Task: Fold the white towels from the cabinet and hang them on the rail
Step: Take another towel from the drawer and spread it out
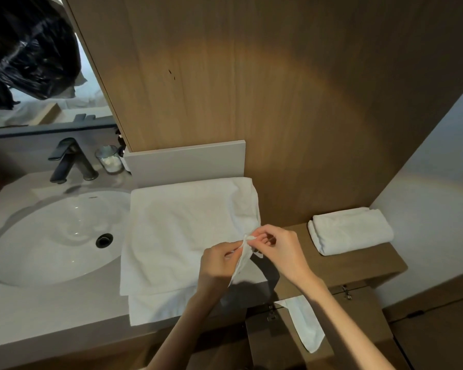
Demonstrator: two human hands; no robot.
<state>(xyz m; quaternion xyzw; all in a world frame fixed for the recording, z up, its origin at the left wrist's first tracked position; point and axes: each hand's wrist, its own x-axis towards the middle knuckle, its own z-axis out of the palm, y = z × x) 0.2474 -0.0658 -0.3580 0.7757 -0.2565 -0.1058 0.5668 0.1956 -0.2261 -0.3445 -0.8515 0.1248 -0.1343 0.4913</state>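
My left grip (217,260) and right grip (283,249) both pinch one corner of the large white terry towel (182,231) spread at the grey desk's (51,311) right edge. Best to match edges squarely before folding.

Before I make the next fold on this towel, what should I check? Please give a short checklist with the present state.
1. Grip: left hand and right hand both pinch the towel at its right edge: ok.
2. The towel lies smooth on the counter: not ok, bunched near the hands.
3. The towel is clear of the sink: ok.
4. The folded towel on the shelf lies apart from the work: ok.
5. The rail is free for hanging: cannot tell, not in view.
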